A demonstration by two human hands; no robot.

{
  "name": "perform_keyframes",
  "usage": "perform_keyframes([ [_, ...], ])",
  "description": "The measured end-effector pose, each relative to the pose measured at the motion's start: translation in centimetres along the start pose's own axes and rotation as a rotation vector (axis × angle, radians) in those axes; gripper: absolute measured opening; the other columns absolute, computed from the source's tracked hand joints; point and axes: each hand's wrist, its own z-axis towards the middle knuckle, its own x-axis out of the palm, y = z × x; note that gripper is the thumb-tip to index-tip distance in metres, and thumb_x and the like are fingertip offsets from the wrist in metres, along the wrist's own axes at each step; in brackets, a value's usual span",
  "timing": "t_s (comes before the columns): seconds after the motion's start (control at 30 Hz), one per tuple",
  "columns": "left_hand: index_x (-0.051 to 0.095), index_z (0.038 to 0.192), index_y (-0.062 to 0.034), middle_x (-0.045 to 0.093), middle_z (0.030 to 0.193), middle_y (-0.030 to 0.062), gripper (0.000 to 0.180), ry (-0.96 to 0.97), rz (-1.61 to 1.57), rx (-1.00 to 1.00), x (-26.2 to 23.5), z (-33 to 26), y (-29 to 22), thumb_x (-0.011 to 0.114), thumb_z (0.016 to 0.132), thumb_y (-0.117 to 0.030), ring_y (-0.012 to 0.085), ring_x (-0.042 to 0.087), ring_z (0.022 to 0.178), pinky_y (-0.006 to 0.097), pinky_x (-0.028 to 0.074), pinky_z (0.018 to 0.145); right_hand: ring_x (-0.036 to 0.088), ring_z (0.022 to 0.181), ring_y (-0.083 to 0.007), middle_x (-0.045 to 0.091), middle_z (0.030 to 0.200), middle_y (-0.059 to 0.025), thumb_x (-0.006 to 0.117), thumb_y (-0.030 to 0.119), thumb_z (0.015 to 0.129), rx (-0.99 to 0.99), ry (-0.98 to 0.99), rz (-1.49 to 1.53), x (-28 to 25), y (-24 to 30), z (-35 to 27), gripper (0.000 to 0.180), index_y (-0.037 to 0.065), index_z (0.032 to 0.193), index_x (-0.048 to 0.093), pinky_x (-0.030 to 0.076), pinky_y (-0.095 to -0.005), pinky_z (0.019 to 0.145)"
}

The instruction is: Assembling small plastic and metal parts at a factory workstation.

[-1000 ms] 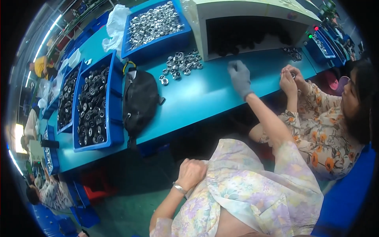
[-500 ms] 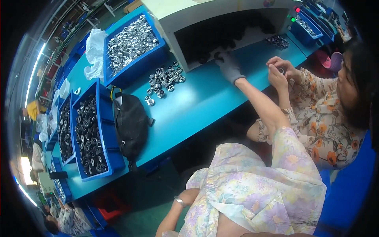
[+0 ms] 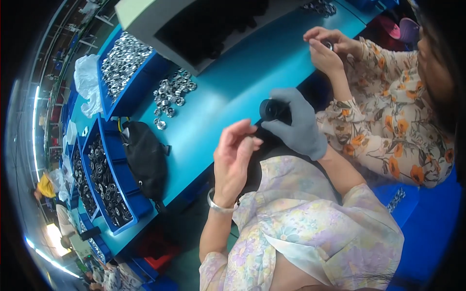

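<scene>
A small black round part (image 3: pixel 270 109) sits in a gray-gloved hand, up above the edge of the blue table (image 3: pixel 233 92).

The right hand (image 3: pixel 297 125) wears the gray glove, and its fingers are wrapped around the black round part, holding it tight. The left hand (image 3: pixel 234 156) is bare and just beside the part; its fingertips are pinched close together, but I cannot tell if they hold anything. A silver bracelet (image 3: pixel 217 205) is on that wrist. On the table, a pile of shiny metal rings (image 3: pixel 172 92) lies loose, well apart from the hands. A black bag (image 3: pixel 144 157) lies nearby, next to a blue bin (image 3: pixel 127 191) full of dark rings. Another person's hands (image 3: pixel 326 46) work on a small thing to the right.
</scene>
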Motion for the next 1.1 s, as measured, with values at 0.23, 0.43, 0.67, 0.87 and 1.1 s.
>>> perform_keyframes([
  [0.23, 0.054, 0.114, -0.0002, 0.06, 0.103, 0.0059, 0.027, 0.08, -0.453, -0.233, 3.3, 2.5, 3.2, 0.056, 0.095, -0.019, 0.0123, 0.058, 0.088, 0.027, 0.048, 0.08, 0.055, 0.075, -0.0243, 0.052, 0.092, -0.0105, 0.074, 0.007, 0.066, 0.032, 0.037, -0.045, -3.1, -0.4, -1.3, 0.048, 0.007, 0.11, 0.054, 0.047, -0.033, 0.064],
  [0.43, 0.056, 0.109, -0.0041, 0.061, 0.102, 0.0036, 0.023, 0.111, -0.513, -0.346, 5.0, 3.9, 4.3, 0.057, 0.095, -0.022, 0.0114, 0.058, 0.089, 0.03, 0.048, 0.082, 0.053, 0.073, -0.0228, 0.051, 0.09, -0.0096, 0.075, 0.01, 0.068, 0.073, 0.032, -0.056, -4.3, -1.6, -1.6, 0.047, 0.007, 0.111, 0.056, 0.045, -0.0318, 0.062],
  [0.67, 0.055, 0.107, -0.0058, 0.062, 0.103, 0.0037, 0.019, 0.12, -0.467, -0.353, 5.8, 5.0, 4.4, 0.057, 0.095, -0.021, 0.011, 0.058, 0.091, 0.03, 0.047, 0.083, 0.054, 0.075, -0.0227, 0.051, 0.09, -0.0095, 0.075, 0.009, 0.069, 0.125, 0.026, -0.022, -4.9, -2.5, -1.6, 0.046, 0.007, 0.111, 0.056, 0.045, -0.0312, 0.064],
  [0.87, 0.054, 0.107, -0.0054, 0.063, 0.102, 0.0049, 0.018, 0.098, -0.434, -0.35, 6.0, 5.3, 4.9, 0.057, 0.094, -0.018, 0.0111, 0.059, 0.089, 0.029, 0.048, 0.08, 0.054, 0.075, -0.022, 0.051, 0.092, -0.0094, 0.074, 0.007, 0.069, 0.139, 0.03, -0.026, -5.2, -2.9, -1.6, 0.046, 0.007, 0.111, 0.056, 0.046, -0.0304, 0.065],
  [1.1, 0.054, 0.105, -0.0054, 0.063, 0.1, 0.0053, 0.016, 0.084, -0.454, -0.349, 6.2, 5.3, 4.8, 0.059, 0.093, -0.014, 0.0122, 0.061, 0.089, 0.029, 0.049, 0.08, 0.054, 0.076, -0.0191, 0.051, 0.093, -0.0087, 0.074, 0.007, 0.07, 0.176, 0.042, -0.002, -5.3, -2.8, -1.7, 0.046, 0.006, 0.112, 0.056, 0.046, -0.0289, 0.065],
])
